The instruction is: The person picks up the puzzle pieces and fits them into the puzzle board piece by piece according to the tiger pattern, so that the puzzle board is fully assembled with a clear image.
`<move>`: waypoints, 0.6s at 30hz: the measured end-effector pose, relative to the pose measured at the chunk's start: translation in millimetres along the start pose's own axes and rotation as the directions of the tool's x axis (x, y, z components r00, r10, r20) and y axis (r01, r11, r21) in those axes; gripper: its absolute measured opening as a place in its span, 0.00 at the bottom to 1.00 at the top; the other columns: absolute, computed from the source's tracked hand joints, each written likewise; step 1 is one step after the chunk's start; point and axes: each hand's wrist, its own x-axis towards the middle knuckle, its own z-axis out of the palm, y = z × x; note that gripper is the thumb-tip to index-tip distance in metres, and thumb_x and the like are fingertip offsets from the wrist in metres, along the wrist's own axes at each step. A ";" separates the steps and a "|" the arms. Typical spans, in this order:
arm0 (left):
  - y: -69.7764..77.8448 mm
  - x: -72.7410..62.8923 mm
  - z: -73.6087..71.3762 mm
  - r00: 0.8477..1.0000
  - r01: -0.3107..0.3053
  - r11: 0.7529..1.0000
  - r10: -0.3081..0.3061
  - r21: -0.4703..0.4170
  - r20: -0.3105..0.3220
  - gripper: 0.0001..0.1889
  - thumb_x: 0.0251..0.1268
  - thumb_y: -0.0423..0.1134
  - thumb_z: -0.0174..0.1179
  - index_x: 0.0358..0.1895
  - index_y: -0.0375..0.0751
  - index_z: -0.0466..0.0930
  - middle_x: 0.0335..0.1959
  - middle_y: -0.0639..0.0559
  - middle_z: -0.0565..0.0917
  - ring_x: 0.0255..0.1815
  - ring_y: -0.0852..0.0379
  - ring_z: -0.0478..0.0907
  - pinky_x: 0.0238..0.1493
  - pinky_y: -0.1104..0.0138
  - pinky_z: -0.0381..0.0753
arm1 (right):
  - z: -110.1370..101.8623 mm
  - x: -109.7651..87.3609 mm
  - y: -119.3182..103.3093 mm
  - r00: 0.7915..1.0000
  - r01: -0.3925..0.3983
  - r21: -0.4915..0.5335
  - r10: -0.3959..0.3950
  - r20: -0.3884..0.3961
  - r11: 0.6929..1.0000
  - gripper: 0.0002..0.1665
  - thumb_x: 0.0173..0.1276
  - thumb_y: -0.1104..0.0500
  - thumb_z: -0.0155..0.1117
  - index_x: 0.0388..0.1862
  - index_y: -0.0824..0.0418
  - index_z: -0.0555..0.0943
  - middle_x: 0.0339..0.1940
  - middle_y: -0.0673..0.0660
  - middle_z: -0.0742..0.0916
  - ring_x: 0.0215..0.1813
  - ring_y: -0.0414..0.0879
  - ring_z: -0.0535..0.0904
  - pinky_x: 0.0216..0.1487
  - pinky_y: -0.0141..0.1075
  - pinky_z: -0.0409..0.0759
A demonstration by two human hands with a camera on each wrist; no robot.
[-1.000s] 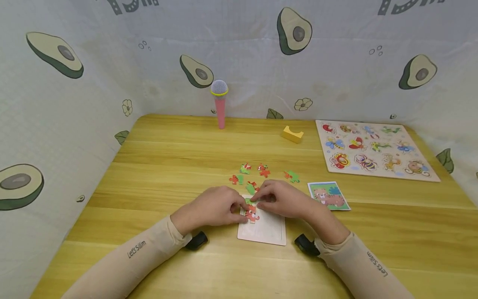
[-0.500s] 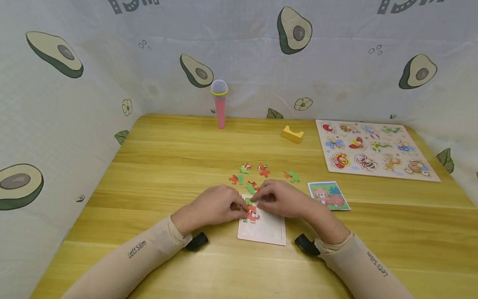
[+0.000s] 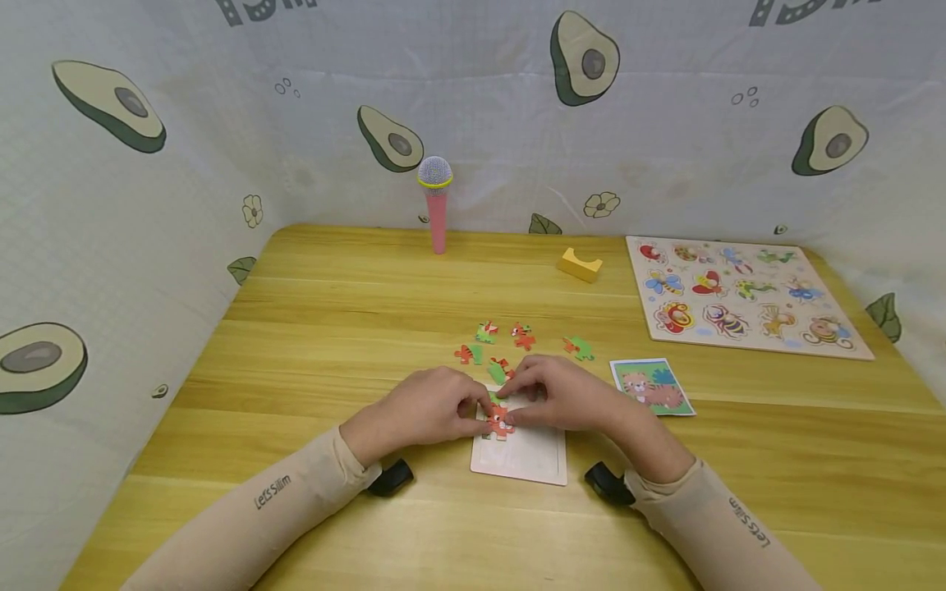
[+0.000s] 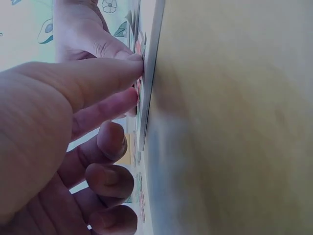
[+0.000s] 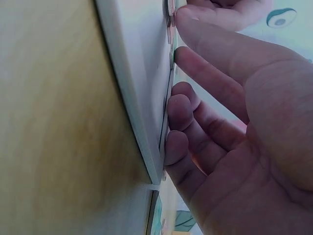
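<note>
A pale puzzle board [image 3: 521, 464] lies on the table, with joined jigsaw pieces [image 3: 500, 422] at its upper left showing a red animal face. My left hand [image 3: 421, 408] holds these pieces by their left side between thumb and index finger. From the right, my right hand [image 3: 572, 396] has its index fingertip on a green piece at the top and its thumb against the red face piece. Its other fingers bend over the board, as the right wrist view shows. In the left wrist view the left thumb [image 4: 107, 78] meets the board's edge. Fingertips partly hide the pieces.
Several loose jigsaw pieces [image 3: 522, 336] lie beyond the board. A picture card [image 3: 652, 387] is to its right. Farther back are an insect peg puzzle [image 3: 746, 297], a yellow block [image 3: 580, 266] and an upright pink toy microphone [image 3: 437, 217].
My right thumb has moved down and left onto the red face piece. The left thumb has shifted slightly up along the pieces' left side. The loose pieces have stayed put.
</note>
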 end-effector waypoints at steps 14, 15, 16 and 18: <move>-0.7 -1.2 -0.6 0.999 -0.007 1.000 0.007 -0.020 0.039 0.04 0.65 0.50 0.69 0.36 0.59 0.87 0.18 0.68 0.74 0.20 0.68 0.69 0.23 0.70 0.68 | -0.8 0.3 0.9 1.000 -0.010 0.005 0.010 0.015 1.000 0.17 0.61 0.53 0.78 0.49 0.54 0.90 0.42 0.46 0.83 0.41 0.44 0.74 0.42 0.36 0.76; -0.6 -1.2 -0.5 0.999 -0.005 1.000 0.006 -0.028 0.038 0.04 0.65 0.50 0.69 0.36 0.58 0.87 0.18 0.68 0.74 0.20 0.68 0.69 0.23 0.70 0.69 | -0.9 0.3 0.8 1.000 -0.010 0.006 0.010 0.016 1.000 0.17 0.61 0.53 0.78 0.49 0.54 0.90 0.42 0.46 0.83 0.41 0.44 0.74 0.43 0.37 0.76; -0.5 -1.2 -0.4 0.999 -0.005 1.000 0.006 -0.031 0.036 0.04 0.65 0.50 0.69 0.37 0.58 0.87 0.19 0.69 0.75 0.20 0.69 0.70 0.23 0.70 0.69 | -1.0 0.2 0.6 1.000 -0.011 0.007 0.010 0.016 1.000 0.18 0.61 0.53 0.78 0.49 0.54 0.90 0.43 0.46 0.83 0.41 0.44 0.74 0.43 0.37 0.76; -0.4 -0.9 -0.6 0.999 -0.006 0.999 0.008 -0.044 0.034 0.03 0.65 0.49 0.70 0.37 0.57 0.88 0.20 0.70 0.77 0.21 0.69 0.71 0.25 0.70 0.71 | -1.2 0.2 0.2 1.000 -0.011 0.008 0.011 0.014 1.000 0.18 0.60 0.53 0.79 0.49 0.54 0.90 0.43 0.46 0.83 0.41 0.44 0.74 0.43 0.36 0.76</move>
